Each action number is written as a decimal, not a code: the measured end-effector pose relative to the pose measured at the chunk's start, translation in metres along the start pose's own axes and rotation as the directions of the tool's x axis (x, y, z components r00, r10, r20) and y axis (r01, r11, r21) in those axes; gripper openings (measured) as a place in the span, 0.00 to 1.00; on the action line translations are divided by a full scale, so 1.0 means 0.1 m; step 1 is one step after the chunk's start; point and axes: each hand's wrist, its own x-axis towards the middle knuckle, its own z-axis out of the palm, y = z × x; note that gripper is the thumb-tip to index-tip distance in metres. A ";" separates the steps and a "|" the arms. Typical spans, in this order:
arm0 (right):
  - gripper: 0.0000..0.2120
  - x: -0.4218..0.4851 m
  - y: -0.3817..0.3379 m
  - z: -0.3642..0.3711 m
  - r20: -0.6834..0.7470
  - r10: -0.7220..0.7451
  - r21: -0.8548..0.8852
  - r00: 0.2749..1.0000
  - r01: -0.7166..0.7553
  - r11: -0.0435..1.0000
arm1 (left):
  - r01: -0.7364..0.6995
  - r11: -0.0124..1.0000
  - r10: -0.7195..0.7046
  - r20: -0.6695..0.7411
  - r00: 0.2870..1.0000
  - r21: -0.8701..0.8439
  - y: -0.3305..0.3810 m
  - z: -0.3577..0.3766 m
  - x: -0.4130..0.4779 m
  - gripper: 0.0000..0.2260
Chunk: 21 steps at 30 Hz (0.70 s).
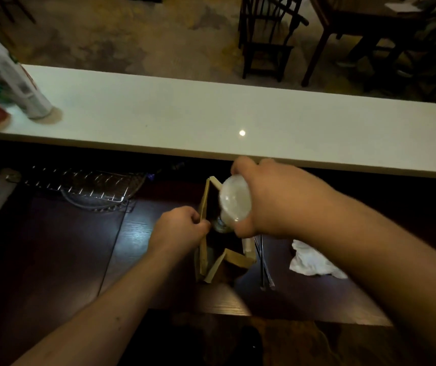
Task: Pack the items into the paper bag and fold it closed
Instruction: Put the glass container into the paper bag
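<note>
A brown paper bag (235,260) stands open on the dark wooden table, below the white counter. My left hand (180,228) pinches the bag's left rim and holds it apart. My right hand (272,199) grips a clear plastic bottle (234,202), tilted with its cap end down in the bag's mouth. A pair of dark chopsticks (263,262) lies just right of the bag. A crumpled white napkin (314,260) rests on the table further right.
A long white counter (211,114) runs across behind the table, with a white spray can (24,88) and packages at its left end. A wire rack (85,183) lies at the back left of the table. Chairs stand on the floor beyond.
</note>
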 end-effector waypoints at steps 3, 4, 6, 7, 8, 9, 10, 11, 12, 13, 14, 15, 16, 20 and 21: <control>0.45 0.27 -0.24 0.24 0.038 -0.026 -0.023 0.999 0.027 0.999 | -0.008 1.000 0.008 0.010 1.000 0.012 0.01 -0.04 0.02 0.13; 0.45 0.33 -0.28 0.34 0.057 -0.024 -0.023 0.998 0.025 0.999 | -0.002 1.000 0.002 0.010 1.000 0.010 0.00 -0.05 0.03 0.12; 0.44 0.41 -0.32 0.53 0.096 -0.009 -0.011 0.995 0.010 1.000 | 0.035 0.999 -0.035 0.020 0.999 0.000 -0.02 -0.07 0.04 0.10; 0.43 0.43 -0.32 0.63 0.113 -0.007 -0.018 0.994 0.009 1.000 | 0.054 0.999 -0.054 0.025 0.998 -0.002 -0.04 -0.07 0.05 0.09; 0.42 0.45 -0.32 0.74 0.125 -0.013 -0.042 0.992 0.018 0.999 | 0.066 0.998 -0.066 0.025 0.998 -0.006 -0.05 -0.07 0.05 0.09; 0.41 0.47 -0.32 0.84 0.134 -0.017 -0.069 0.991 0.027 0.997 | 0.067 0.998 -0.067 0.019 0.998 -0.009 -0.06 -0.06 0.06 0.08; 0.41 0.50 -0.32 0.95 0.142 -0.012 -0.086 0.990 0.025 0.996 | 0.057 0.998 -0.057 0.009 0.998 -0.009 -0.06 -0.06 0.05 0.09; 0.41 0.53 -0.33 1.06 0.154 0.001 -0.098 0.988 0.014 0.995 | 0.041 0.999 -0.041 -0.002 0.999 -0.005 -0.06 -0.05 0.05 0.09; 0.40 0.57 -0.34 1.17 0.170 0.017 -0.111 0.985 0.002 0.994 | 0.028 1.000 -0.028 -0.010 1.000 0.000 -0.05 -0.04 0.05 0.09; 0.39 0.62 -0.35 1.27 0.191 0.034 -0.120 0.981 -0.011 0.993 | 0.022 1.000 -0.022 -0.015 1.000 0.003 -0.04 -0.03 0.05 0.09; 0.37 0.67 -0.36 1.37 0.220 0.054 -0.115 0.974 -0.029 0.993 | 0.023 1.000 -0.023 -0.017 1.000 0.003 -0.03 -0.01 0.04 0.10; 0.35 0.72 -0.37 1.47 0.261 0.082 -0.095 0.962 -0.059 0.994 | 0.026 1.000 -0.026 -0.016 1.000 0.000 -0.02 0.00 0.04 0.10; 0.32 0.78 -0.37 1.56 0.307 0.114 -0.076 0.945 -0.095 0.993 | 0.031 1.000 -0.031 -0.015 0.999 -0.005 -0.01 0.00 0.04 0.09; 0.26 0.92 -0.39 1.85 0.405 0.185 -0.051 0.895 -0.180 0.982 | 0.039 0.999 -0.039 -0.008 0.999 -0.002 0.00 0.03 0.01 0.08; 0.26 0.94 -0.40 1.90 0.403 0.178 -0.063 0.898 -0.167 0.984 | 0.039 0.999 -0.039 -0.008 0.999 -0.001 -0.01 0.03 0.00 0.08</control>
